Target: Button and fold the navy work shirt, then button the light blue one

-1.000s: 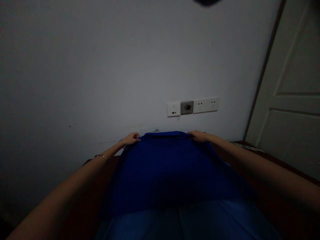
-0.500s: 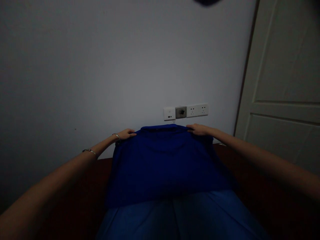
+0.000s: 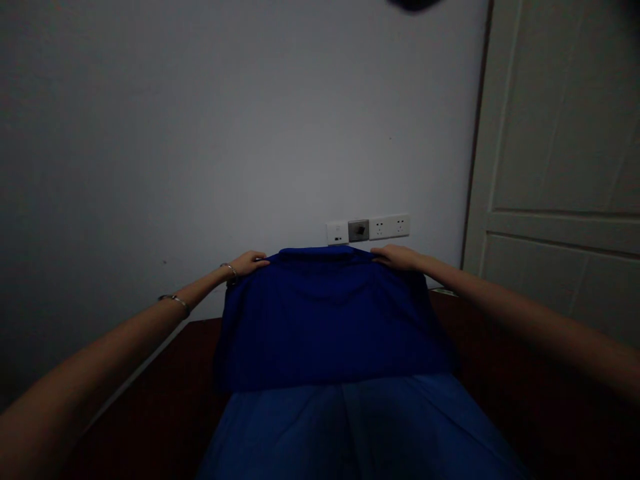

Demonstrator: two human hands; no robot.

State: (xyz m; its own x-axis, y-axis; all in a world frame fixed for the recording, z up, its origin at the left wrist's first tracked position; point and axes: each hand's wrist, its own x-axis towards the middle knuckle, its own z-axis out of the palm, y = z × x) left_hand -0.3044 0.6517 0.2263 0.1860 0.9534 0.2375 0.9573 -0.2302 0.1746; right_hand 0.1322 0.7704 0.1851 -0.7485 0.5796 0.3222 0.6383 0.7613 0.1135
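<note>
A dark blue collared shirt (image 3: pixel 325 320) hangs spread between my two hands, its collar at the top and its lower edge toward me. My left hand (image 3: pixel 249 263) pinches the shirt at the left shoulder, fingers closed on the cloth; bracelets circle that wrist and forearm. At the other shoulder, my right hand (image 3: pixel 399 257) grips the fabric between thumb and fingers. Below the shirt's hem lies lighter blue cloth (image 3: pixel 320 427), which neither hand touches. Whether it is worn or laid out, I cannot tell.
A pale wall (image 3: pixel 225 133) rises behind the shirt, with a row of sockets and switch plates (image 3: pixel 379 229) just above the collar. To the right stands a panelled door (image 3: pixel 560 167). A dark red surface (image 3: pixel 165 387) spreads on both sides.
The shirt's lower edge sits slightly higher, showing more of the lighter blue cloth. Both hands keep their hold. The view has shifted a little to the right.
</note>
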